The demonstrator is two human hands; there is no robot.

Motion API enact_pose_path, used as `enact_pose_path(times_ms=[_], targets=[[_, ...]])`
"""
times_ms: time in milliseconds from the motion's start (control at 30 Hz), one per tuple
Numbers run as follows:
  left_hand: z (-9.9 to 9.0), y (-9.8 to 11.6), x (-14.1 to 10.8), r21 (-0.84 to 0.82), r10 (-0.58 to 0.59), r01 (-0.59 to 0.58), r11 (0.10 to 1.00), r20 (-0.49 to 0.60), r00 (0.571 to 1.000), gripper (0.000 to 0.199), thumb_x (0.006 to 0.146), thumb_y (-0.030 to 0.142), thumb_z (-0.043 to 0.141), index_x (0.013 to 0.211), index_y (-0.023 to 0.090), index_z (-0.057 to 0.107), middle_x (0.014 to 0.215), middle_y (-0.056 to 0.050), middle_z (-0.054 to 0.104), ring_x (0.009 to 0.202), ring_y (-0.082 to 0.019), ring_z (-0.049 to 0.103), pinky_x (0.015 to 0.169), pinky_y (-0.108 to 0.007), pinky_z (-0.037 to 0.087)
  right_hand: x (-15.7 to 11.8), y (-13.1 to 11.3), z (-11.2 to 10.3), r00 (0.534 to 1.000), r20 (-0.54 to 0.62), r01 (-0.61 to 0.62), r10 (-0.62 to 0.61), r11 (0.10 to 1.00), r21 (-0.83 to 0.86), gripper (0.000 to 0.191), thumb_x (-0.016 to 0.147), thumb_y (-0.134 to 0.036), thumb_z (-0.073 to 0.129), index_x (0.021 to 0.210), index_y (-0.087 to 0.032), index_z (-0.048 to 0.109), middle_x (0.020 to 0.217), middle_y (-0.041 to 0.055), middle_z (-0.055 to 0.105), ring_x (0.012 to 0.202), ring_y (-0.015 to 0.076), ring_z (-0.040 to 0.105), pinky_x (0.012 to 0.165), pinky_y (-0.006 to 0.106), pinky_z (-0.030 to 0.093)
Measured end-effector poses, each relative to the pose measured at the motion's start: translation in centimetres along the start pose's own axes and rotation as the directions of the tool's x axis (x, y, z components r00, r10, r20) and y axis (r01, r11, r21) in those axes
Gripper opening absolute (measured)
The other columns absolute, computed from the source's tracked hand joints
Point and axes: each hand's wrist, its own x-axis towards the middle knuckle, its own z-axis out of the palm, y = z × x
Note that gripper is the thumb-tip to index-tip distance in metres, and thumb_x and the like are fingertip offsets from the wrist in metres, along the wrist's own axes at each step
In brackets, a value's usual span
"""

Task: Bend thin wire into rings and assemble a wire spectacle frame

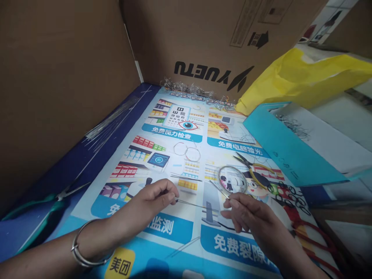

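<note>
My left hand [161,197], with a silver bangle on its wrist, pinches thin wires [197,204] that stretch to the right. Between the fingertips of my right hand [244,211] is a thin metal piece [219,189] pointing up and left. Just beyond the right hand a round clear dish or ring [231,179] lies on the printed mat [200,155], beside yellow-handled pliers [263,167]. Two thin wire loops [186,151] rest farther up the mat. More straight wires [186,178] lie between the hands, and others [183,247] near the front.
Cardboard walls [186,35] stand behind and left. Green-handled scissors [59,197] and long wires [109,122] lie left. Wire pieces [194,90] line the back. Right are a blue box [290,151], yellow bag [290,77], black rings [293,197] and red handles [316,236].
</note>
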Motion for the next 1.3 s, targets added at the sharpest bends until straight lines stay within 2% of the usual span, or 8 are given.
enact_pose_path(times_ms=[300, 567, 800, 1000, 1300], targets=[[0.6, 0.1, -0.2, -0.235, -0.043, 0.040, 0.971, -0.007, 0.999, 0.018, 0.088, 0.037, 0.050, 0.083, 0.020, 0.055, 0.082, 0.000, 0.053, 0.085, -0.016, 0.047, 0.081, -0.030, 0.035, -0.2, -0.4, -0.1, 0.998, -0.037, -0.061, 0.059, 0.995, -0.080, 0.038, 0.076, -0.058, 0.058, 0.076, -0.021, 0.064, 0.057, -0.0003, 0.057, 0.050, 0.0131, 0.051, 0.055, 0.027, 0.047], [0.8, -0.3, -0.1, -0.323, -0.055, 0.052, 0.945, 0.001, 0.999, 0.017, 0.086, 0.037, 0.054, 0.083, 0.021, 0.055, 0.083, 0.000, 0.052, 0.086, -0.016, 0.045, 0.082, -0.030, 0.032, 0.0, 0.1, -0.1, 1.000, 0.029, -0.007, 0.009, 0.997, -0.071, 0.035, 0.082, -0.052, 0.054, 0.074, -0.019, 0.064, 0.048, -0.0042, 0.048, 0.046, 0.0104, 0.044, 0.067, 0.031, 0.047], [0.6, -0.2, -0.4, -0.312, -0.088, 0.085, 0.946, 0.004, 0.996, 0.018, 0.085, 0.039, 0.056, 0.082, 0.021, 0.056, 0.082, 0.000, 0.052, 0.086, -0.017, 0.045, 0.079, -0.031, 0.030, 0.1, 0.6, -1.1, 0.998, 0.055, -0.020, 0.023, 0.999, -0.044, 0.029, 0.084, -0.048, 0.055, 0.081, -0.019, 0.061, 0.057, -0.0035, 0.054, 0.051, 0.0100, 0.049, 0.057, 0.024, 0.041], [0.7, -0.1, -0.4, -0.315, -0.104, 0.101, 0.944, 0.008, 0.995, 0.020, 0.084, 0.041, 0.057, 0.082, 0.021, 0.056, 0.082, 0.000, 0.052, 0.087, -0.018, 0.045, 0.080, -0.033, 0.030, 0.0, 0.1, -0.7, 0.995, 0.099, 0.033, -0.025, 0.997, -0.073, 0.033, 0.088, -0.047, 0.048, 0.078, -0.017, 0.060, 0.051, -0.0038, 0.050, 0.049, 0.0096, 0.046, 0.052, 0.023, 0.036], [0.8, -0.2, -0.3, -0.317, -0.102, 0.101, 0.943, 0.014, 0.995, 0.019, 0.085, 0.041, 0.056, 0.083, 0.022, 0.057, 0.083, 0.000, 0.052, 0.087, -0.018, 0.045, 0.081, -0.032, 0.030, 0.1, 0.6, -0.6, 0.992, 0.114, 0.059, -0.050, 0.995, -0.081, 0.031, 0.088, -0.044, 0.048, 0.078, -0.017, 0.060, 0.052, -0.0039, 0.051, 0.049, 0.0089, 0.045, 0.051, 0.022, 0.034]])
